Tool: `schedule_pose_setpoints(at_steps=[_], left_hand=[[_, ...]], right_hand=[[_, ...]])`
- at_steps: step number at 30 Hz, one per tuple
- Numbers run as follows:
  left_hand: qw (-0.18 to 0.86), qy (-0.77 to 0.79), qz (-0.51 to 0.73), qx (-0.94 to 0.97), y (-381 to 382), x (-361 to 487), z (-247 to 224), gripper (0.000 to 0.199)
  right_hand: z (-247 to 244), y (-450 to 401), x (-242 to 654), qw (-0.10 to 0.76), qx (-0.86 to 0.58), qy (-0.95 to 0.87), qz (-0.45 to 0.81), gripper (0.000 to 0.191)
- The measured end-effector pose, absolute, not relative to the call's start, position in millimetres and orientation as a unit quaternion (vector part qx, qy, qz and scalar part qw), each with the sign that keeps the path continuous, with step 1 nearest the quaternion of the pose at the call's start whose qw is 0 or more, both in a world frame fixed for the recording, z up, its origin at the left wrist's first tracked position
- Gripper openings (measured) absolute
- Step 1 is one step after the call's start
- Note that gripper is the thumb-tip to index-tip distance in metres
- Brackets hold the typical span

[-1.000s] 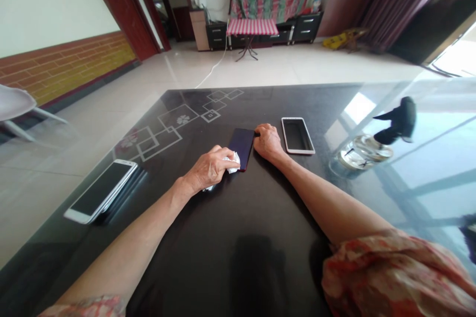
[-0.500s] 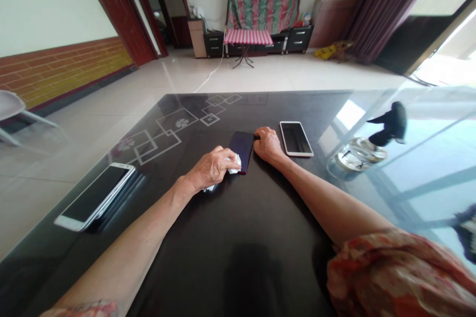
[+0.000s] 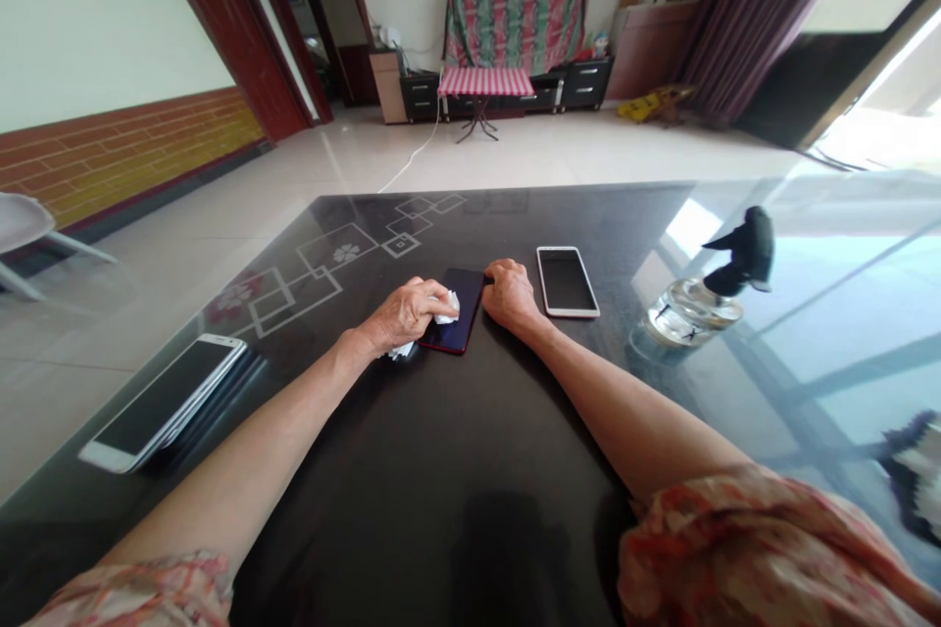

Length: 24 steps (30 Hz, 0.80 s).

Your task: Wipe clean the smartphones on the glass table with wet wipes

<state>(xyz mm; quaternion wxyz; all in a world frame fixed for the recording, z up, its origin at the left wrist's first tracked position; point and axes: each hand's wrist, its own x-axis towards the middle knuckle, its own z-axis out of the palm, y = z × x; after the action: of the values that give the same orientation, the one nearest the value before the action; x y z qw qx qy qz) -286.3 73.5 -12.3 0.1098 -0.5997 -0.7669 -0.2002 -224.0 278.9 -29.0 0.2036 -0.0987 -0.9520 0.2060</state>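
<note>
A dark smartphone [image 3: 468, 299] with a red edge lies flat on the black table, screen up. My left hand [image 3: 409, 312] is closed on a crumpled white tissue [image 3: 447, 308] and presses it onto the screen, covering the phone's left part. More tissue pokes out beneath the palm. At the phone's right edge, my right hand [image 3: 511, 296] is closed with its fingertips against the side; the fingers are partly hidden. Just right of that hand lies a white-framed smartphone [image 3: 568, 281].
At the left, a white smartphone [image 3: 166, 402] lies on top of another device. A clear spray bottle [image 3: 695, 309] with a black trigger head stands at the right. Something dark and white [image 3: 918, 470] sits at the far right edge. The glossy table [image 3: 368, 509] reflects the window.
The view has shifted slightly, moving everything left and a little down in the picture. My left hand with the tissue is higher up the phone's screen. My right hand stays at the phone's edge.
</note>
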Motion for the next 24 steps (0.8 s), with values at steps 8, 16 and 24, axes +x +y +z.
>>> schedule_pose_setpoints(at_steps=[8,16,24], left_hand=[[0.124,-0.792,-0.209,-0.560,90.5,-313.2,-17.4,0.048],[0.117,-0.790,-0.207,-0.565,89.6,-317.7,-15.7,0.048],[0.120,-0.792,-0.206,-0.561,91.8,-313.2,-13.2,0.048]], right_hand=[[-29.3,278.3,-221.1,0.210,-0.090,-0.947,0.227,0.032],[-27.9,276.5,-220.2,0.205,-0.095,-0.941,0.250,0.033],[-28.6,275.4,-220.3,0.218,-0.090,-0.936,0.260,0.032]])
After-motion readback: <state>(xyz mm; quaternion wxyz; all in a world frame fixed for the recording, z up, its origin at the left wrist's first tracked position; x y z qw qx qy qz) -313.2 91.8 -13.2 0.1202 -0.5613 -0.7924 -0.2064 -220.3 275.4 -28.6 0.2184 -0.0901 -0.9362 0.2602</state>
